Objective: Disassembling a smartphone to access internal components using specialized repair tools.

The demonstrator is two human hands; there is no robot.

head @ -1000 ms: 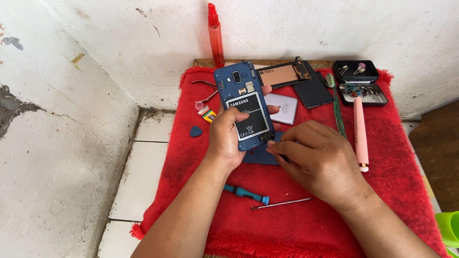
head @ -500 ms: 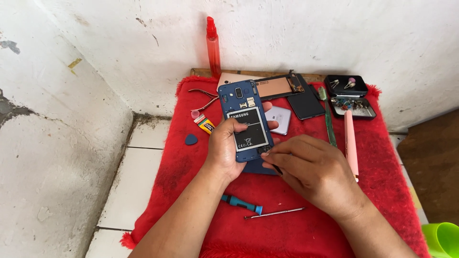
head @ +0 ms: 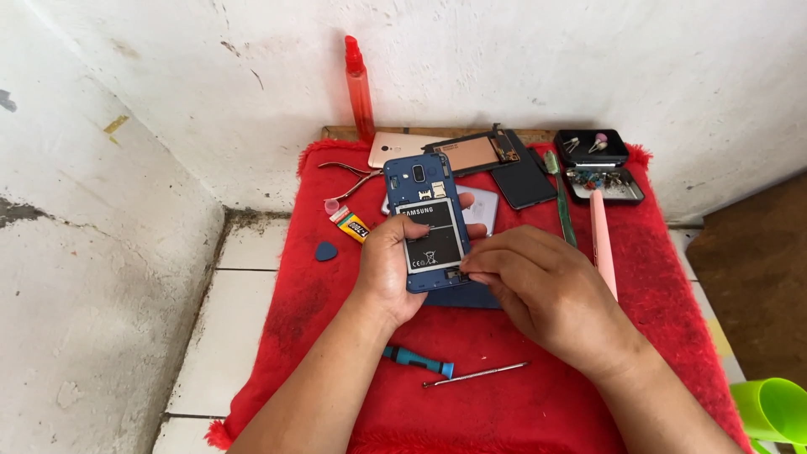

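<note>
Whitewashed, stained walls closed in on a low desk (head: 336, 133) covered by a red fuzzy cloth (head: 538, 403), and I worked over it. My left hand (head: 393, 273) was wrapped about the blue phone (head: 427, 223), back cover off and battery showing, holding it tilted up off the cloth. My right hand (head: 546, 294) was curled nearly closed, fingertips (head: 472, 267) pinched at the phone's lower right corner; I could not tell whether anything small sat between them. With the phone held in the air by one hand, a slip could have dropped it onto the cloth. Prying too hard at that corner could have cracked the frame or nicked the battery. Just below my wrists lay a teal-handled screwdriver (head: 418, 361) and a thin metal pick (head: 476, 374), close enough for a forearm to knock away. Farther out were a pink pen-like tool (head: 602, 240), a blue pick (head: 326, 250), other phone parts (head: 496, 164), a black tray of bits (head: 601, 164) and a red bottle (head: 360, 88) that a careless reach could have tipped.
</note>
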